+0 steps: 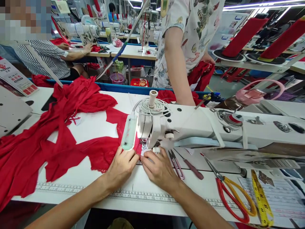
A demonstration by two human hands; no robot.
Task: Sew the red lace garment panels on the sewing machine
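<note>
Red lace fabric (71, 149) spreads over the white table and runs under the needle of a white sewing machine (214, 127). My left hand (121, 167) lies on the fabric's edge just left of the presser foot (144, 142), fingers bent and pressing the cloth down. My right hand (158, 168) sits right next to it, in front of the needle, fingertips pinched on the fabric's edge. The two hands nearly touch.
Thread snips (176, 163), a seam ripper (193, 169), red-and-yellow scissors (234, 194) and a yellow tape measure (260, 200) lie to the right. A ruler strip (143, 195) lines the table's front edge. One person in a floral shirt (188, 41) stands behind the machine; another in stripes (50, 60) sits far left.
</note>
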